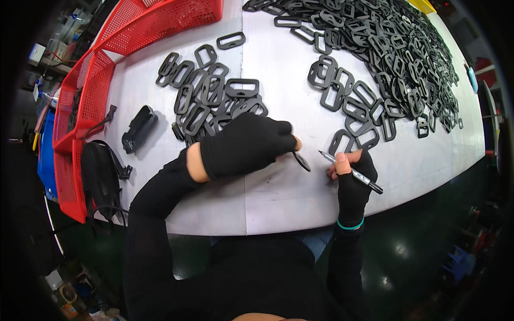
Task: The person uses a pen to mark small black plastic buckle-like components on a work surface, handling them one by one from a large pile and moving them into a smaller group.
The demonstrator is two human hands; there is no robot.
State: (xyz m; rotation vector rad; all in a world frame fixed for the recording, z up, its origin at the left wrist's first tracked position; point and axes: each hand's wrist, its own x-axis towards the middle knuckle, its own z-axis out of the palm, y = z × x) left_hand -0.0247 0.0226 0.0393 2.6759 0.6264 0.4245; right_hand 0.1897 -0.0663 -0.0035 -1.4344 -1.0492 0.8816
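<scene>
Black frame pinched in left hand, pen in right hand
Hands apart toward the table's near edge; more frames heap far right.

Frames on table, baskets left

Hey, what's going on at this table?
A person is working with small parts at a white table. Their black-gloved left hand holds a thin black ring-like piece, while their right hand holds a slim silver-and-black marker pen, its tip pointing toward that piece but apart from it. A smaller heap of black rectangular rings lies beyond the left hand; a much larger heap of similar rings lies at the far right.
</scene>
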